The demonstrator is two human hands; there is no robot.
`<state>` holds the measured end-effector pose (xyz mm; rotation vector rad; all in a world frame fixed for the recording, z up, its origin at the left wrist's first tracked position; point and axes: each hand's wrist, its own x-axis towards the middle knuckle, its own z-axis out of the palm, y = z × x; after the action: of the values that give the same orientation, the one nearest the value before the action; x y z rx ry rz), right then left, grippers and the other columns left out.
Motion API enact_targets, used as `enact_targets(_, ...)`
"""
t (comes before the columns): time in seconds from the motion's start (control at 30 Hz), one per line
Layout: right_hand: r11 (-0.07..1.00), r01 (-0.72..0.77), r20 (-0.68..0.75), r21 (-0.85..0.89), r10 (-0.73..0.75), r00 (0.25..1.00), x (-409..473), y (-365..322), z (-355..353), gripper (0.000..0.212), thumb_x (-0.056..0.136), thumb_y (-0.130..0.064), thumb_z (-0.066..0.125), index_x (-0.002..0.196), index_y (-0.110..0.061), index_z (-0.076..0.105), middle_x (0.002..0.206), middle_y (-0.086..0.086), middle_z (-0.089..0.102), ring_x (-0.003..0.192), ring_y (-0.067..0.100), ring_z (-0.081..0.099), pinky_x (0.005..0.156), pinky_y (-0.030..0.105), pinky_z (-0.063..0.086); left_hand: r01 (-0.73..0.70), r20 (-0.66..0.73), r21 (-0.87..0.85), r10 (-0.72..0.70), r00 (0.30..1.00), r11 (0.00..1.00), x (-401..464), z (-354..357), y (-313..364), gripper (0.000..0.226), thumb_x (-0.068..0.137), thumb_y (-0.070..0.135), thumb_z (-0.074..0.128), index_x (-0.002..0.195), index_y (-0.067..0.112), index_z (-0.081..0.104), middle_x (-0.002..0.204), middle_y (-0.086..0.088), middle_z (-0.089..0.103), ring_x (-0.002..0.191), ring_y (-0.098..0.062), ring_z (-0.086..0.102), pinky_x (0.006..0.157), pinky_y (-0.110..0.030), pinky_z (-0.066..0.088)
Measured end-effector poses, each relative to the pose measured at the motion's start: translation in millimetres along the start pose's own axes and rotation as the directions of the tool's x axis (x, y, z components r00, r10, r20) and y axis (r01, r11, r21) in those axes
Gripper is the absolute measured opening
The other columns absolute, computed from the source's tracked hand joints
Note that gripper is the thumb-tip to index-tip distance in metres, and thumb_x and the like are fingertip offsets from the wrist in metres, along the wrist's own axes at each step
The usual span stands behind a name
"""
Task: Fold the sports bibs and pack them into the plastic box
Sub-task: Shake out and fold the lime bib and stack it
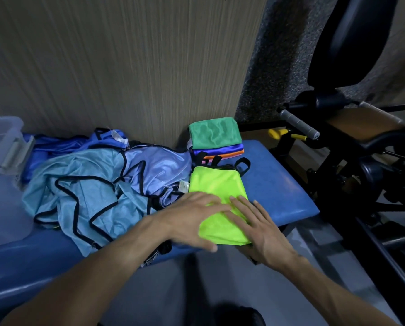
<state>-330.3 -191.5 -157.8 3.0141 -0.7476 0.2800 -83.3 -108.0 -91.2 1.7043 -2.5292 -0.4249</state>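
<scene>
Two bare forearms and hands, no sleeves in sight

The left hand [192, 217] and right hand [260, 228] wear no gloves, rings or watch; back from the fingers, both wrists and forearms are uncovered as far as the frame's lower edge, with tendons standing out behind the knuckles.

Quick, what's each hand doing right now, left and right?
Left hand: open, fingers flat, pressing on the neon yellow bib.
Right hand: open, flat on the same bib.

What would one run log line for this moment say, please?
step: flattening folded neon yellow bib | left hand: pressing it | right hand: pressing it | folded stack: behind | plastic box: far left
</scene>
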Motion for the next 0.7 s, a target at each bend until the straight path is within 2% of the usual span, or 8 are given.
enact_targets(0.1,0.997,0.005,-0.028,0.076,-0.003,1.0,-6,9,3,0.097,0.086,-0.033,0.077,0.163,-0.032,0.016,0.171,-0.006,0.006,0.158,0.018,0.007,0.124,0.047,0.022,0.026,0.049,0.103,-0.031,0.998,0.994,-8,19,-16,0.115,0.077,0.07,0.072,0.16,0.042,-0.001,0.169,0.013,-0.004,0.153,-0.011,-0.008,0.125,-0.035,-0.004)
enact_targets(0.27,0.989,0.031,-0.077,0.143,-0.02,0.997,-5,19,2,0.07,0.096,-0.042,0.057,0.16,-0.035,0.028,0.168,-0.011,0.019,0.156,0.014,0.018,0.125,0.041,0.021,-0.017,-0.022,0.051,0.019,1.0,0.999,-18,30,-33,0.091,0.09,0.07,0.057,0.161,0.041,0.008,0.169,0.015,-0.012,0.153,-0.006,-0.02,0.125,-0.032,-0.011)
enact_targets(0.43,0.894,-0.058,-0.136,0.445,0.131,0.982,5,24,-4,0.06,0.084,-0.008,0.055,0.14,-0.029,0.06,0.151,-0.018,0.051,0.143,0.007,0.043,0.114,0.038,0.04,-0.033,-0.154,-0.129,0.013,0.988,0.991,-24,28,-41,0.075,0.093,0.06,0.059,0.158,0.035,0.031,0.167,0.018,0.015,0.154,0.002,0.001,0.127,-0.026,0.007)
enact_targets(0.5,0.819,-0.147,-0.109,0.555,0.247,0.963,9,23,-9,0.049,0.086,-0.011,0.056,0.132,-0.025,0.066,0.136,-0.015,0.064,0.13,0.006,0.055,0.108,0.036,0.046,-0.011,-0.154,-0.109,-0.006,0.988,0.994,-25,25,-40,0.081,0.093,0.056,0.062,0.161,0.03,0.026,0.166,0.018,0.017,0.153,0.003,0.006,0.124,-0.018,0.007)
enact_targets(0.6,0.726,-0.251,-0.035,0.64,0.354,0.935,16,19,-21,0.023,0.093,-0.031,0.051,0.102,-0.02,0.069,0.096,-0.01,0.071,0.091,0.008,0.062,0.084,0.041,0.052,0.025,-0.226,-0.061,-0.038,0.973,0.998,-20,24,-33,0.069,0.097,0.043,0.062,0.157,0.021,0.036,0.16,0.009,0.036,0.15,-0.008,0.028,0.124,-0.025,0.02)
enact_targets(0.63,0.7,-0.255,-0.03,0.668,0.367,0.93,18,17,-27,0.027,0.094,-0.038,0.05,0.094,-0.017,0.067,0.085,-0.005,0.067,0.081,0.01,0.057,0.078,0.043,0.05,0.034,-0.268,-0.069,-0.051,0.962,0.997,-17,23,-30,0.056,0.098,0.037,0.06,0.148,0.017,0.05,0.151,0.003,0.051,0.143,-0.015,0.042,0.12,-0.028,0.03)
enact_targets(0.67,0.655,-0.246,-0.036,0.714,0.385,0.922,21,15,-32,0.034,0.095,-0.044,0.05,0.091,-0.015,0.066,0.08,0.0,0.064,0.075,0.014,0.053,0.076,0.044,0.048,0.046,-0.32,-0.107,-0.079,0.944,0.993,-13,20,-27,0.039,0.097,0.037,0.058,0.129,0.015,0.064,0.13,-0.001,0.066,0.127,-0.021,0.058,0.11,-0.031,0.043)
enact_targets(0.7,0.613,-0.231,-0.06,0.755,0.416,0.907,24,14,-38,0.038,0.096,-0.046,0.053,0.09,-0.012,0.068,0.078,0.004,0.063,0.073,0.016,0.051,0.074,0.044,0.048,0.057,-0.383,-0.177,-0.122,0.916,0.983,-10,16,-22,0.033,0.097,0.043,0.054,0.103,0.014,0.069,0.101,0.001,0.07,0.101,-0.021,0.067,0.091,-0.034,0.052)
